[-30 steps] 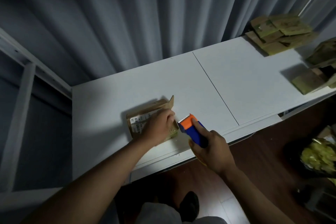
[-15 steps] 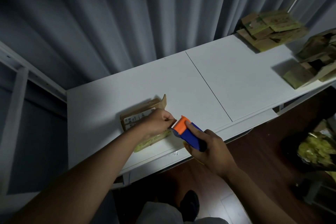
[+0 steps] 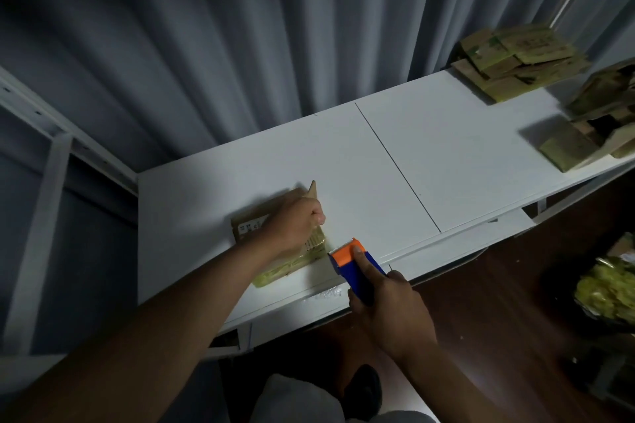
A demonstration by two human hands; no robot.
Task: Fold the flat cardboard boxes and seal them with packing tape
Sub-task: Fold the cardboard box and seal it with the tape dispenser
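left grip (image 3: 295, 221) presses curled fingers onto the box (image 3: 275, 251) on the counter (image 3: 429, 154); right grip (image 3: 388, 306) wraps the tape dispenser (image 3: 354, 263) just beside. light, bendy cardboard: hold flaps down flat.

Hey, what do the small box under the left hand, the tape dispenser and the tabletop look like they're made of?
Small box: brown cardboard, matte, with a raised flap edge and a printed label.
Tape dispenser: probably hard plastic, judging by its smooth, solid orange head and blue body.
Tabletop: smooth white panels with a thin seam, likely laminated board; painted wood can't be ruled out.
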